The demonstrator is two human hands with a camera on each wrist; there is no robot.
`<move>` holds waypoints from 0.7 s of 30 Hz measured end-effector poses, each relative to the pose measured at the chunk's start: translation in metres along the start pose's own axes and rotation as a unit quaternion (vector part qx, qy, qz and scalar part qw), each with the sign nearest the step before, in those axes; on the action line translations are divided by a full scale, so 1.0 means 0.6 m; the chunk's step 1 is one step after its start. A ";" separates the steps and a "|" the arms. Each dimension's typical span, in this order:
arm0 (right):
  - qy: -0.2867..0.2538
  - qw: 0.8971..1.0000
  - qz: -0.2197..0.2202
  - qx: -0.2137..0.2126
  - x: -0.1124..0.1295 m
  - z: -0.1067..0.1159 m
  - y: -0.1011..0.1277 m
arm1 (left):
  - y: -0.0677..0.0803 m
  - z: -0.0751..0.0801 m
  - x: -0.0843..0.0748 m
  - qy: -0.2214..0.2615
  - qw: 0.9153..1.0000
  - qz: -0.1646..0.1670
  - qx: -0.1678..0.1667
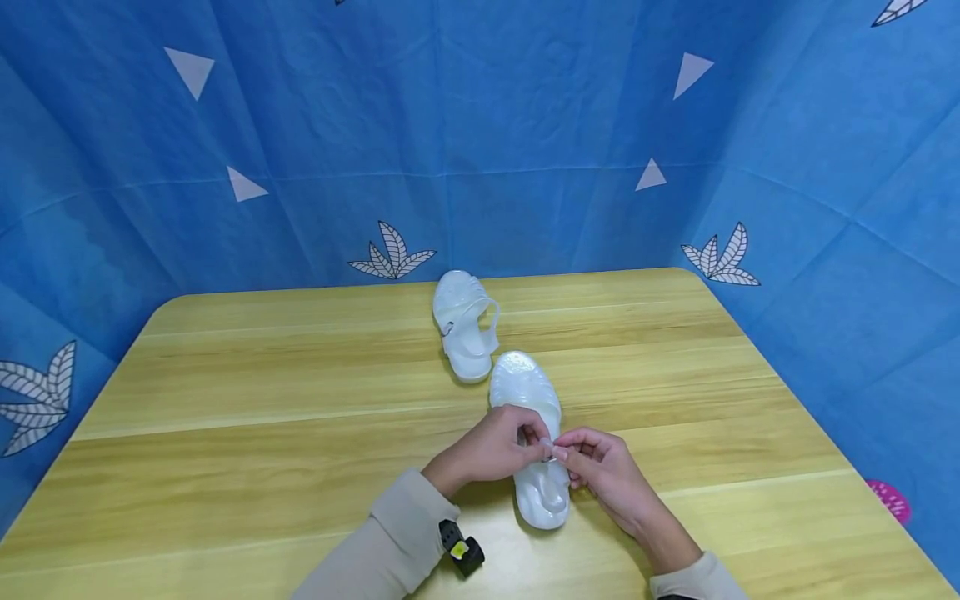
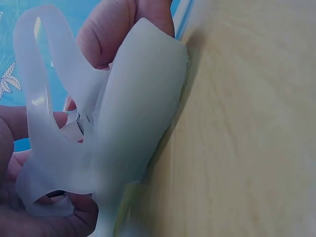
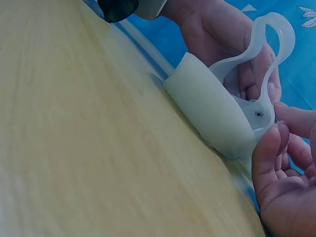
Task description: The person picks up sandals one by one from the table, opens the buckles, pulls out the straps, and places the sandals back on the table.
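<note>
A translucent white jelly sandal (image 1: 523, 383) lies on the table, toe pointing away from me. My left hand (image 1: 495, 446) reaches over it from the left and pinches its ankle strap near the small metal buckle. From the right, my right hand (image 1: 609, 479) pinches the strap at the same spot, fingertips close to the left ones. In the right wrist view, a small rivet (image 3: 258, 114) shows on the strap beside the right fingertips. The strap's looped part (image 2: 39, 94) stands up above the heel. Fingers partly hide the buckle, so its fastening cannot be made out.
A matching sandal (image 1: 457, 293) lies just beyond, slightly left, with its strap standing in a loop. The wooden table (image 1: 262, 467) ends at a blue patterned cloth (image 1: 525, 100) behind and at the sides. A black device (image 1: 467, 554) is worn on the left wrist.
</note>
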State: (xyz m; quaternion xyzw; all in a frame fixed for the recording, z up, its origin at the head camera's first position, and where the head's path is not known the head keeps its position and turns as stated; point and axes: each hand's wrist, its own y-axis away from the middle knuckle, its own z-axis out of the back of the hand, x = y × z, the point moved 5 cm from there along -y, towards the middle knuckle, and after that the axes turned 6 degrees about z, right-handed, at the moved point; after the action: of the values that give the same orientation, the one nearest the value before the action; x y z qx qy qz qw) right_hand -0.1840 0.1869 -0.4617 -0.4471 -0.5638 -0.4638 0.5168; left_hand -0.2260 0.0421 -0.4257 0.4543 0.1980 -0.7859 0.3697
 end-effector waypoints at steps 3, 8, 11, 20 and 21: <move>0.001 1.000 0.001 0.005 -0.001 0.001 0.000 | 0.000 0.001 0.001 0.003 1.000 -0.002 0.002; 0.004 1.000 0.004 0.010 -0.002 0.002 0.000 | 0.001 0.003 0.003 0.003 1.000 0.003 0.000; 0.005 1.000 0.007 0.014 -0.002 0.002 0.001 | 0.001 0.004 0.003 0.006 1.000 0.004 -0.003; -0.052 0.996 0.053 0.047 0.011 -0.003 0.007 | 0.001 0.003 -0.009 -0.022 1.000 -0.001 -0.004; -0.048 0.996 0.057 0.045 0.012 -0.003 0.007 | 0.002 0.005 -0.011 -0.038 0.999 -0.003 -0.004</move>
State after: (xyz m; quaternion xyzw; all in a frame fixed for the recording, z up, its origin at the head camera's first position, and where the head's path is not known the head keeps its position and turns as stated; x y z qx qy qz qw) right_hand -0.1802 0.1858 -0.4544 -0.4764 -0.5819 -0.3854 0.5347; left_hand -0.2247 0.0421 -0.4183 0.4221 0.1886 -0.8027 0.3767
